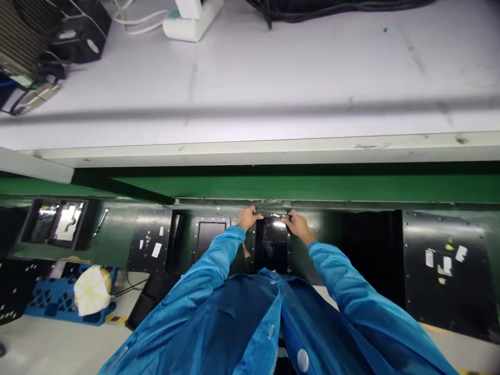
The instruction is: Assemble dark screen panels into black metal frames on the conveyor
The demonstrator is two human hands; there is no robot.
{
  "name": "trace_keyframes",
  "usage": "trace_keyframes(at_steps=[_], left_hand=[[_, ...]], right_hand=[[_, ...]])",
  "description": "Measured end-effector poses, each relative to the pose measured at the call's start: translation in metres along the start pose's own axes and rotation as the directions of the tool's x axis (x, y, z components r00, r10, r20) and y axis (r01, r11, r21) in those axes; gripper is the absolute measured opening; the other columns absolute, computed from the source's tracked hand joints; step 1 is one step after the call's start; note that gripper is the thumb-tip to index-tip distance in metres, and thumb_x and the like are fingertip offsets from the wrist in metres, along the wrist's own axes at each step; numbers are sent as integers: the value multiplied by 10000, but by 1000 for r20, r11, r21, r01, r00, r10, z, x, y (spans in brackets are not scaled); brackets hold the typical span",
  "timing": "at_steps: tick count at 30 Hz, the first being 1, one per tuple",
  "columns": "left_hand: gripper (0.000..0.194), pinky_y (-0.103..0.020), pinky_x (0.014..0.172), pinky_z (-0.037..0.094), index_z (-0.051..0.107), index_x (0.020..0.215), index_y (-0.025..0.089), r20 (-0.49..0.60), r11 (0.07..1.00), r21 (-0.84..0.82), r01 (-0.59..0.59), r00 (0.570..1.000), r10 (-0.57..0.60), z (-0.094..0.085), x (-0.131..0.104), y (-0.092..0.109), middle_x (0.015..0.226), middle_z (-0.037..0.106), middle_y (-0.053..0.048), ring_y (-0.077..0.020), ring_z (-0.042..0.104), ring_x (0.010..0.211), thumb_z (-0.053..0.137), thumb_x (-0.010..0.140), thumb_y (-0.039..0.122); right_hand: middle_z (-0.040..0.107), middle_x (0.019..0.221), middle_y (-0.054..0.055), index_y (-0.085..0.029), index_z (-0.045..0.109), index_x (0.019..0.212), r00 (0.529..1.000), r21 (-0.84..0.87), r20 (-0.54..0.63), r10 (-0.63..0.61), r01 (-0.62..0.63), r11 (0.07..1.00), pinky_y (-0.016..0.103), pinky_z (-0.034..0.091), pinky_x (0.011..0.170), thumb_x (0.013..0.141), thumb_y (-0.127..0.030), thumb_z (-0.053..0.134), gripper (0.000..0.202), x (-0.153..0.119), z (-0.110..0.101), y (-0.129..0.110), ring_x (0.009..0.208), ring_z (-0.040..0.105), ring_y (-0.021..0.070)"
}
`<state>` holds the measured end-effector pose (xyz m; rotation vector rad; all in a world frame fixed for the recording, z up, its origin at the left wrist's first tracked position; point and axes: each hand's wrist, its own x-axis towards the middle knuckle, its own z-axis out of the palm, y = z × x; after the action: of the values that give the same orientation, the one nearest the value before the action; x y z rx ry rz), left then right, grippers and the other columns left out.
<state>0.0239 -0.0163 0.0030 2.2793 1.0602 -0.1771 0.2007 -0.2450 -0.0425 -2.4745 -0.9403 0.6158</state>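
A black rectangular frame [271, 245] with a glossy dark middle and small screws or holes along its rim lies on the green bench top [320, 221], close against my body. My left hand [247, 219] pinches its far left corner, the thumb laid over the rim. At the far right corner my right hand [298, 227] grips the same rim, thumb on top. The undersides of the fingers are partly hidden. Just left of my left hand is a similar black frame [211, 232], partly covered by my blue sleeve. My jacket hides the near edge of the held frame.
A white shelf [273, 73] overhangs the bench, carrying cables and a power strip [191, 23]. Black labelled panels stand left [150, 242] and right [449, 271]. Further left are a metal tool [101, 222], a black windowed frame [54, 221] and a blue pallet [50, 297].
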Motion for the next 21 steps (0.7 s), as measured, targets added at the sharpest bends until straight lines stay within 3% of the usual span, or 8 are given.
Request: trace_keyframes(at_steps=[4,8,11,14,16,17,19,21], left_hand=[[441,-350,918,466,734,1175,227,-51,996,-58,67,996,-70,10,-13,13,1098,767,-113,-288,695,1055,809,885,550],[516,-382,1034,465,642,1400,220,-228,991,-127,34,972,-63,15,-59,8,1323,679,-175,-304,656,1199,735,957,468],[715,-460,1155,412,552,1499,215,-443,972,-123,201,865,-235,13,-125,-42,1524,541,-224,-373,514,1423,783,901,531],[1019,-584,1180,385,416,1588,188,-511,776,-221,590,608,-608,7,-198,-117,1672,348,-306,-479,334,1558,840,789,658],[1205,-593,1140,427,290,1642,165,-373,589,-357,725,468,-801,4,-235,-160,1639,379,-352,-500,382,1535,864,729,704],[1246,-565,1118,455,242,1652,152,-280,524,-427,737,443,-852,5,-248,-176,1582,456,-356,-486,461,1489,870,725,699],[1191,-484,1086,488,237,1630,133,-169,465,-552,692,453,-875,8,-261,-197,1422,620,-312,-422,613,1359,878,759,633],[1057,-425,1066,497,313,1559,136,-182,462,-636,617,462,-868,14,-261,-205,1282,706,-247,-358,688,1253,903,775,528]], right_hand=[[723,882,69,-206,647,1206,999,-24,-35,15,-16,1000,306,399,719,1011,-598,543,450,9,-3,-7,837,673,250],[748,943,120,-180,641,1290,993,-65,-51,103,-106,992,344,438,744,983,-611,572,534,4,-9,-21,880,698,294],[754,1000,147,-145,615,1355,968,-26,-201,150,-158,987,391,472,803,988,-496,539,514,-23,-1,-29,949,699,325],[743,1045,152,-143,652,1272,954,62,-295,46,-29,998,409,496,868,967,-408,497,432,-62,23,-45,1000,684,317],[734,1094,147,-174,696,1155,976,103,-191,-102,123,987,393,510,893,959,-393,495,356,-88,47,-70,988,688,285],[730,1121,137,-190,711,1105,977,128,-96,-188,200,971,377,518,897,958,-382,502,319,-100,60,-87,978,694,264],[729,1157,106,-214,731,1052,932,181,119,-341,318,931,337,529,903,954,-341,532,256,-120,88,-128,964,712,222],[735,1165,79,-222,745,1047,860,189,301,-411,369,910,309,532,917,947,-293,574,211,-136,113,-170,962,726,195]])
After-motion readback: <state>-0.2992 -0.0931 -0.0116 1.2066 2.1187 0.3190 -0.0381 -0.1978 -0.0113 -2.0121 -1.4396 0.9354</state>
